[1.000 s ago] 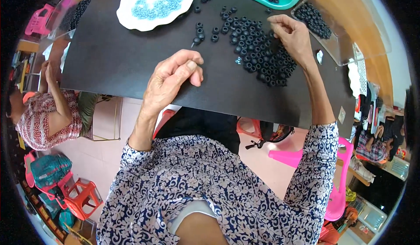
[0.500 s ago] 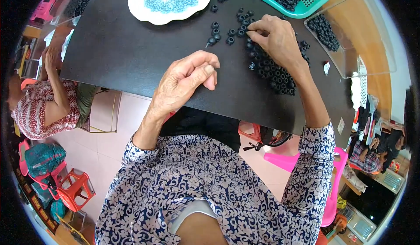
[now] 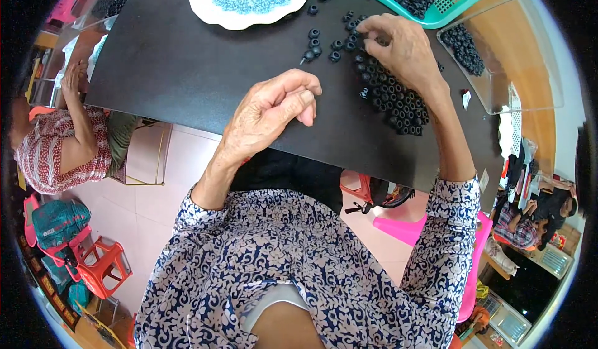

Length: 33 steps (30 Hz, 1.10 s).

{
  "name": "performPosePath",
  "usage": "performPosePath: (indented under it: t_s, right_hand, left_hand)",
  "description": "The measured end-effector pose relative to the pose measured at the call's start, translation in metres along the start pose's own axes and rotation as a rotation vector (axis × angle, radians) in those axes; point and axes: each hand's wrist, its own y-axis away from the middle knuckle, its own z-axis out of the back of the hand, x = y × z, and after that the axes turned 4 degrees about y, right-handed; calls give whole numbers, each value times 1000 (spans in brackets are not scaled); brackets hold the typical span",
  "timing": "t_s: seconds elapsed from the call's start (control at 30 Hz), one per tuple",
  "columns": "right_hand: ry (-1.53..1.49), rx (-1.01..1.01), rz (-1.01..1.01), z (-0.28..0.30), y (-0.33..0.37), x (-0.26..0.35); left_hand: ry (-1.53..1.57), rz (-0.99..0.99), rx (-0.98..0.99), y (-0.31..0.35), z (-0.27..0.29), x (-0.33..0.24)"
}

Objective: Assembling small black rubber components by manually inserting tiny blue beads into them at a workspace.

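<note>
Over the near part of the dark table, my left hand [image 3: 272, 113] is closed, fingers curled and the thumb pressed against them. Whether anything small sits inside it is hidden. Farther right, my right hand [image 3: 402, 50] reaches down to the far left edge of a pile of small black ring-shaped pieces [image 3: 398, 107]. Its thumb and forefinger bend toward each other in a pinch among the pieces; what lies between the tips cannot be made out. Between the hands, a short line of black pieces [image 3: 314, 42] lies loose, with a thin pale tip poking out at its near end.
A scalloped white plate [image 3: 202, 6] holding tiny blue bits stands at the far left. Beyond the pile are a green basket [image 3: 464, 6] and a clear tray [image 3: 520, 68], both with black pieces. Another person [image 3: 71, 143] sits at the left. A small white scrap [image 3: 466, 99] lies right of my forearm.
My right hand has shifted slightly, its thumb and forefinger now forming a rounder bend at the pile's edge. My left hand stays closed. The whole view has moved a little.
</note>
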Motion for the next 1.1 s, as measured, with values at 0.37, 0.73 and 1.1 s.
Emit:
performPosePath:
  t_s: [0.37,0.73,1.1]
  right_hand:
    - [70,-11,181,-11,-3,-2]
    - [-562,-162,-4,-7,32,71]
    - [-433,-306,76,-20,42,99]
  left_hand:
    - [28,-4,-8,-1,-2,2]
    - [-17,-52,-225,-1,-5,-4]
    - [154,75,-238,2,-8,-7]
